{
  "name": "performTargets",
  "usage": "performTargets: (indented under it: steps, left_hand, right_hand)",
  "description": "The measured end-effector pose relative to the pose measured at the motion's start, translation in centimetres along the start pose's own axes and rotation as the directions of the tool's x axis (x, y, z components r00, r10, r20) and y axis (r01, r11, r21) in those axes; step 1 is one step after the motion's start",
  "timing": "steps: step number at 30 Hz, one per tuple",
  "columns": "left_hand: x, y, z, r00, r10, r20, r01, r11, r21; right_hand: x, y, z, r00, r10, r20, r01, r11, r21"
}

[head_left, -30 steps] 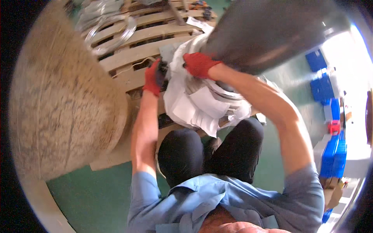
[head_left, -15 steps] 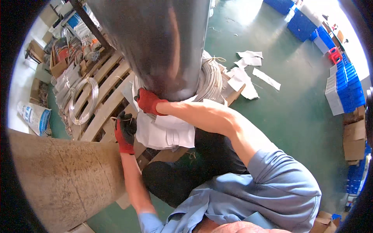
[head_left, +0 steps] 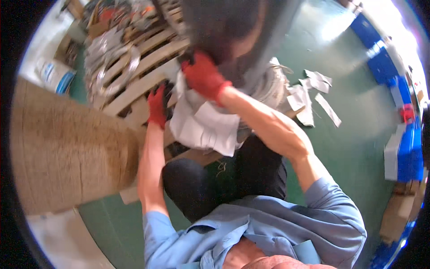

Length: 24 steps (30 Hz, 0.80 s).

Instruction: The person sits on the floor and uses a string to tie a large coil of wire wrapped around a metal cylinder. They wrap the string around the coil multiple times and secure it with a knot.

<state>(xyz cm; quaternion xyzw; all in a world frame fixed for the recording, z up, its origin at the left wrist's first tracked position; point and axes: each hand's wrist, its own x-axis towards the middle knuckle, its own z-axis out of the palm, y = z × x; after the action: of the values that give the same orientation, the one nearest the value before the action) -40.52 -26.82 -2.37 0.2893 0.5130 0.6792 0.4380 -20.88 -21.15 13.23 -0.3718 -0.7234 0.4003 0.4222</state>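
Note:
I crouch over a bundle wrapped in a white sheet [head_left: 201,130], and both my hands wear red gloves. My left hand [head_left: 157,105] grips the sheet's left edge, next to a wooden pallet [head_left: 143,83]. My right hand [head_left: 204,76] clutches the top of the sheet, pressed against a large dark metal cylinder [head_left: 233,31] that rises just behind it. A coil of pale wire [head_left: 271,87] shows to the right of the sheet, partly hidden by my right forearm. The picture is blurred by motion.
A big burlap-covered roll [head_left: 67,148] fills the left side. More wire coils [head_left: 105,58] lie on the pallet, and a white bucket [head_left: 53,74] stands beyond. Paper scraps [head_left: 313,89] litter the green floor. Blue crates [head_left: 407,148] and cardboard boxes [head_left: 398,215] line the right.
My head has swung, so the cylinder now sits at the top centre. Both gloved hands stay on the white sheet, and the right hand has shifted higher on it.

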Motion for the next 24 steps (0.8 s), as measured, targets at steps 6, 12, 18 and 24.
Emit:
performTargets:
  steps: [6,12,18,24]
  left_hand:
    - [0.8,2.6,0.3,0.996,0.078,0.046,-0.090,0.871,0.483]
    - [0.5,5.0,2.5,0.981,0.079,0.176,-0.130,0.944,0.302]
    - [0.1,6.4,4.1,0.948,-0.013,0.318,-0.151,0.861,0.485]
    - [0.1,5.0,2.7,0.882,0.024,0.471,-0.261,0.856,0.445]
  right_hand:
    - [0.4,-5.0,-1.5,0.987,-0.156,0.038,0.147,0.974,0.172]
    - [3.4,-5.9,2.0,0.935,-0.330,0.130,0.325,0.944,0.055]
    - [8.3,-6.3,5.8,0.813,-0.495,0.306,0.564,0.800,-0.204]
    - [7.2,-6.4,7.9,0.843,-0.484,0.235,0.531,0.821,-0.211]
